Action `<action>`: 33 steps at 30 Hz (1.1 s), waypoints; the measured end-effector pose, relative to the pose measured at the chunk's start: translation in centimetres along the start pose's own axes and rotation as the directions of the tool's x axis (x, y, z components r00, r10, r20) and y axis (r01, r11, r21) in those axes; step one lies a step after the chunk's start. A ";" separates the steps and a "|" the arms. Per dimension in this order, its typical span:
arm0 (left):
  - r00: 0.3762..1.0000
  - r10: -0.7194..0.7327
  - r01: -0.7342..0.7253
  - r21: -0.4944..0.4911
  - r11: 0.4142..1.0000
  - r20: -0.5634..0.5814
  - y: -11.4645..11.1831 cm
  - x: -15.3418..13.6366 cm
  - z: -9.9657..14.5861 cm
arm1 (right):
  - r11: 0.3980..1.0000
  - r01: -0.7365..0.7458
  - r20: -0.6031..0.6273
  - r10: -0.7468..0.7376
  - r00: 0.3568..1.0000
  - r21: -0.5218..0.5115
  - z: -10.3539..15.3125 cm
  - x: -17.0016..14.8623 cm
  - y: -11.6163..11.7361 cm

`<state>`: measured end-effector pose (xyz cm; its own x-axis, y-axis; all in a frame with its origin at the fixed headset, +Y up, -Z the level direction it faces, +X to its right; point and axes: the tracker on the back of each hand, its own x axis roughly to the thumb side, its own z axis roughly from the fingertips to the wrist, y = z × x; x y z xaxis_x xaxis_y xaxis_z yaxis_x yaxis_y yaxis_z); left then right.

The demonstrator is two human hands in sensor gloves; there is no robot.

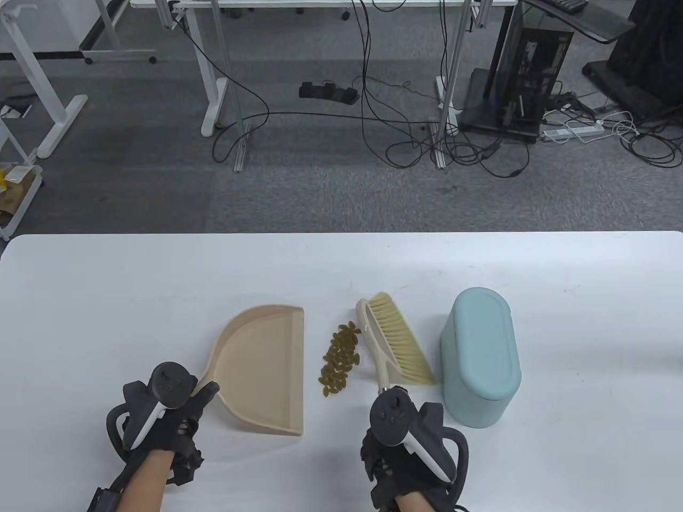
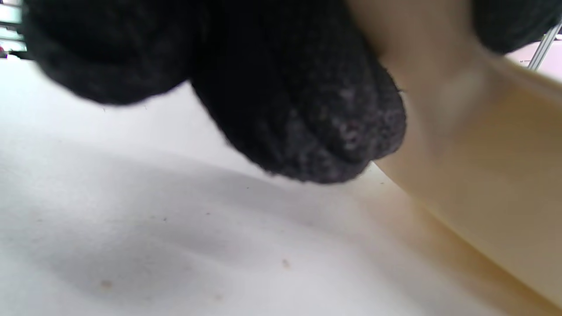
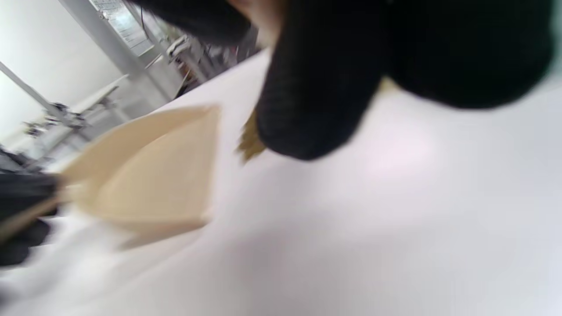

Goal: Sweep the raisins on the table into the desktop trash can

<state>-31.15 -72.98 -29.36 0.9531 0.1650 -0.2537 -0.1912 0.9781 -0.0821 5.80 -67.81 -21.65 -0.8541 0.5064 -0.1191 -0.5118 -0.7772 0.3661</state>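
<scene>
A pile of several raisins lies on the white table between a beige dustpan and a cream hand brush, which lies with its bristles facing right. A pale blue trash can with a closed lid stands just right of the brush. My left hand grips the dustpan's handle; the left wrist view shows gloved fingers wrapped over the beige handle. My right hand holds the end of the brush handle. The blurred right wrist view shows the dustpan and raisins.
The dustpan's open edge faces the raisins from the left. The trash can stands close to my right hand. Beyond the table's far edge are the carpeted floor, desk legs and cables.
</scene>
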 end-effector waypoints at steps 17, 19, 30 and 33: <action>0.999 0.037 -0.038 -0.076 0.996 -0.018 -1.8 -1.2 -0.4 | 0.734 0.676 0.390 -0.642 0.660 0.066 -0.3 0.2 2.4; 0.999 0.047 -0.048 -0.087 0.995 -0.021 -2.2 -1.5 -0.4 | 0.794 0.597 0.420 -0.505 0.754 -0.117 -0.4 -0.6 1.5; 0.997 0.081 -0.082 -0.083 0.993 -0.019 -2.8 -2.0 -0.3 | 0.720 -0.478 -0.012 0.547 0.837 -0.504 -5.7 -3.7 3.6; 0.996 0.087 -0.088 -0.085 0.992 -0.019 -2.8 -2.0 -0.4 | 0.667 -0.563 -0.025 0.635 0.772 -0.488 -6.7 -3.9 4.5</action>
<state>-32.58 -76.10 -28.99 0.9282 0.2472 -0.2781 -0.2940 0.9454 -0.1408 6.24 -75.81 -25.68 -0.9868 -0.1114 0.1172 0.0947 -0.9857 -0.1392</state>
